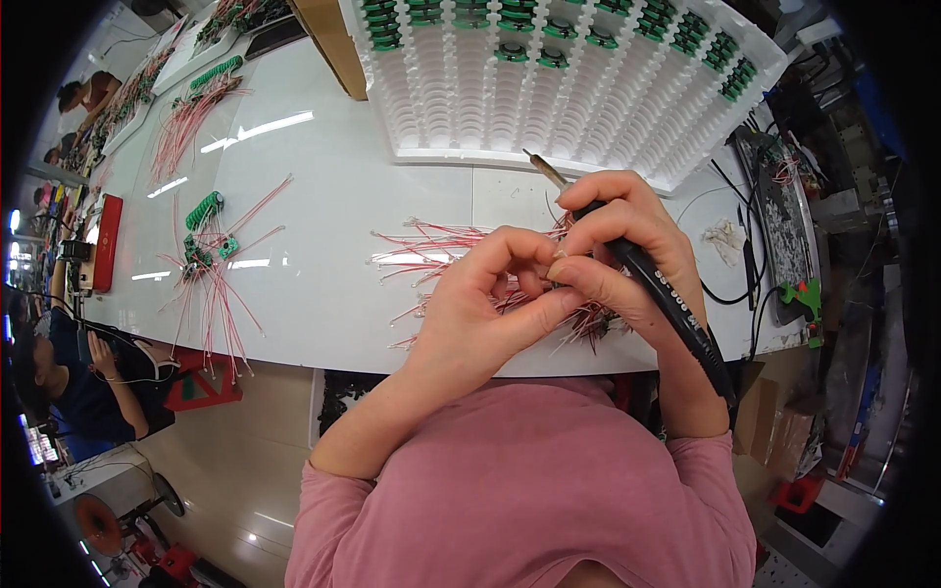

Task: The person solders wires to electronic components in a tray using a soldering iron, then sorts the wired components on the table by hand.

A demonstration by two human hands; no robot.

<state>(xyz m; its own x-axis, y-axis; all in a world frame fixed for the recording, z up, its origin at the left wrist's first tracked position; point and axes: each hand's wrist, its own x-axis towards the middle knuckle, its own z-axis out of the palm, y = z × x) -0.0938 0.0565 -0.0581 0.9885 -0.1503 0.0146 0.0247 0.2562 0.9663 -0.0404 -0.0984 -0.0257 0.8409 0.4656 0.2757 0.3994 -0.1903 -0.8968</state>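
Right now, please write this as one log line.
right hand: holding soldering iron; left hand: close to right, grip hidden; red wires: around hands; white tray: beyond, green parts inside

Hands at work: two, one left hand [490, 294] and one right hand [627, 255]. Soldering iron [676, 309]: one. White tray [446, 113]: one; its green parts [520, 15] are too many to be counted surely. On the tabletop [343, 235], three wire bundles [211, 279] and two green stacks [204, 211] are counted. Crumpled tissue [723, 240]: one. Green clamp [806, 299]: one.
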